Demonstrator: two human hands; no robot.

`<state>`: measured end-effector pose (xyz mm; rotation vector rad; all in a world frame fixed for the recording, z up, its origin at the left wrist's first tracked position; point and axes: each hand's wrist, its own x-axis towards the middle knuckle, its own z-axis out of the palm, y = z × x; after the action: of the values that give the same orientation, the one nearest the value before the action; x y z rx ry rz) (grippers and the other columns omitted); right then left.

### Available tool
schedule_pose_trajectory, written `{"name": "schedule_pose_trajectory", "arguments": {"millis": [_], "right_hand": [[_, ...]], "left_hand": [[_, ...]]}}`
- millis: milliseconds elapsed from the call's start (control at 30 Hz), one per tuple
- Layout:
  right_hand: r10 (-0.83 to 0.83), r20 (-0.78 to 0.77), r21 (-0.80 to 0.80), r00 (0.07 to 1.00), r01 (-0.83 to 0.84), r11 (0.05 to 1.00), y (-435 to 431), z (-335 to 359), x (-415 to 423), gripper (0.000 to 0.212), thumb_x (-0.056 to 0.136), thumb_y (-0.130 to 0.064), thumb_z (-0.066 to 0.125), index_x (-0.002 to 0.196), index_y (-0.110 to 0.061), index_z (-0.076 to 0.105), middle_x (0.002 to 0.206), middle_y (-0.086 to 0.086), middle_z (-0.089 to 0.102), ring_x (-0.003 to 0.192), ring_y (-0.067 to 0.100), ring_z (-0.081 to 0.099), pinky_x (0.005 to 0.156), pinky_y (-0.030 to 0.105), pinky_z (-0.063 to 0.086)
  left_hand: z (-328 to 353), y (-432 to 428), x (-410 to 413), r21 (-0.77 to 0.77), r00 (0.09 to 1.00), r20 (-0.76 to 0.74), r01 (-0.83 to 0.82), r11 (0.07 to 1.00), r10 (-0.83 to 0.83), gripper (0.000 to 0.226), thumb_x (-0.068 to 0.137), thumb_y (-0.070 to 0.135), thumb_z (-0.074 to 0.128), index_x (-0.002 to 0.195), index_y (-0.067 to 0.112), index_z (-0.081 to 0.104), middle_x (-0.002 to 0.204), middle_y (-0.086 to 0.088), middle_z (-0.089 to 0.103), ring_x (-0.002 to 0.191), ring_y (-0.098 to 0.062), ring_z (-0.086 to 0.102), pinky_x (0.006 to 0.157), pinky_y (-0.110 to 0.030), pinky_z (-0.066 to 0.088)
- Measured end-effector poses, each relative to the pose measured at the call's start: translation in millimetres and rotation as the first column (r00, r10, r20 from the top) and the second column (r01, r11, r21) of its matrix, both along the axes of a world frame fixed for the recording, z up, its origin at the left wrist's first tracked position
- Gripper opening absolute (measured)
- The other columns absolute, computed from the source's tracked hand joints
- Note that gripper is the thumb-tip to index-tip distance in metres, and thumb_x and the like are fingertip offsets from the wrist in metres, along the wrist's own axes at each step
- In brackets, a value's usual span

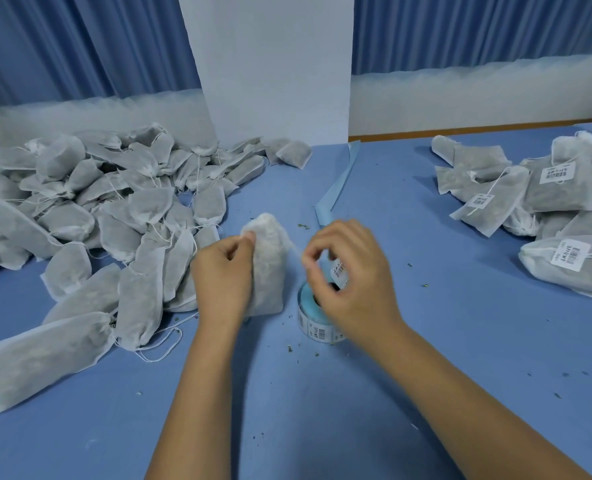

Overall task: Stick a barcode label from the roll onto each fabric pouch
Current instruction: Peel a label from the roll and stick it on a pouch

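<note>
The pouch [270, 268] stands upright on the table [322, 410], pretty much dead centre. The left hand [223, 275] has it from its left side, with the fingers [248, 237] pinching the top corner. It's a whitish, half see-through fabric bag, plump, with grey-green stuff inside, and there's no sticker on the side I can see.

Just beside it on the right sits the label roll [317, 329], with a blue core and white barcode stickers round the outside. Can't tell if it actually touches the pouch. The right hand [353, 282] hovers right over the roll with its fingers curled in tight and the thumb and forefinger tips pressed together. No idea what's in that pinch, it's too blurry. One label [339, 271] with barcode print sticks up inside the hollow of that hand.

There's a big heap of unlabelled pouches [114, 202] on the left and a smaller heap of labelled pouches [547, 195] far right. A blue backing strip [336, 188] lies behind the roll.
</note>
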<state>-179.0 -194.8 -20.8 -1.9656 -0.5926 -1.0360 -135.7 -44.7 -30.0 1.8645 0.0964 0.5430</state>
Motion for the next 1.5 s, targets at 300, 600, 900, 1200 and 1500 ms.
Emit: {"name": "schedule_pose_trajectory", "arguments": {"millis": [300, 600, 900, 1200, 1500], "right_hand": [[0.099, -0.393, -0.115, 0.914, -0.156, 0.981, 10.9, -19.0, 1.6, 0.004, 0.091, -0.004, 0.056, 0.088, -0.007, 0.056, 0.127, 0.001, 0.036, 0.097, 0.007, 0.046, 0.081, 0.019, 0.039], [0.107, -0.440, 0.040, 0.892, -0.100, 0.994, -11.1, 1.3, 11.3, 0.011, 0.082, -0.007, 0.072, 0.083, -0.012, 0.062, 0.112, 0.002, 0.050, 0.091, 0.005, 0.051, 0.084, 0.012, 0.038], [-0.038, -0.871, -0.132, 0.490, -0.158, 0.979, -93.5, 13.8, 24.6, 0.013, 0.072, -0.035, 0.080, 0.079, -0.028, 0.072, 0.095, -0.016, 0.069, 0.100, 0.000, 0.059, 0.086, 0.020, 0.041], [0.203, -0.753, 0.090, 0.626, -0.209, 0.974, -55.3, 4.2, 26.7, 0.013, 0.086, -0.007, 0.066, 0.088, -0.017, 0.072, 0.082, 0.000, 0.070, 0.073, 0.005, 0.058, 0.074, 0.021, 0.046], [0.221, -0.675, 0.119, 0.704, -0.191, 0.974, -45.0, 1.8, 23.0, 0.012, 0.087, -0.006, 0.065, 0.091, -0.014, 0.073, 0.082, -0.011, 0.067, 0.080, 0.005, 0.059, 0.082, 0.030, 0.048]], "left_hand": [[8.4, -7.9, -6.5, -0.435, 0.989, -0.064, 0.093, 0.896, -0.133, 0.025, 0.097, 0.025, 0.050, 0.076, 0.013, 0.051, 0.073, -0.007, 0.044, 0.066, -0.019, 0.041, 0.057, -0.030, 0.033], [2.1, -19.8, -11.4, -0.152, 0.919, 0.220, 0.364, 0.919, -0.327, 0.074, 0.087, 0.006, 0.067, 0.143, 0.037, 0.030, 0.137, 0.015, 0.051, 0.130, -0.007, 0.048, 0.102, -0.024, 0.044], [-4.3, -21.6, -5.5, 0.139, 0.910, 0.398, 0.067, 0.988, -0.118, 0.035, 0.085, -0.014, 0.052, 0.075, 0.017, 0.065, 0.139, 0.000, 0.030, 0.122, -0.004, 0.048, 0.087, -0.020, 0.046], [-12.6, -36.3, -6.1, 0.401, 0.890, 0.233, 0.278, 0.873, -0.391, 0.023, 0.089, 0.002, 0.055, 0.093, 0.012, 0.075, 0.155, 0.000, 0.026, 0.123, 0.025, 0.027, 0.092, 0.002, 0.029], [-12.5, -33.3, -4.0, 0.355, 0.862, 0.204, 0.376, 0.856, -0.464, 0.018, 0.088, 0.017, 0.071, 0.106, 0.018, 0.075, 0.159, 0.007, 0.026, 0.132, 0.019, 0.027, 0.099, -0.002, 0.030]]}}
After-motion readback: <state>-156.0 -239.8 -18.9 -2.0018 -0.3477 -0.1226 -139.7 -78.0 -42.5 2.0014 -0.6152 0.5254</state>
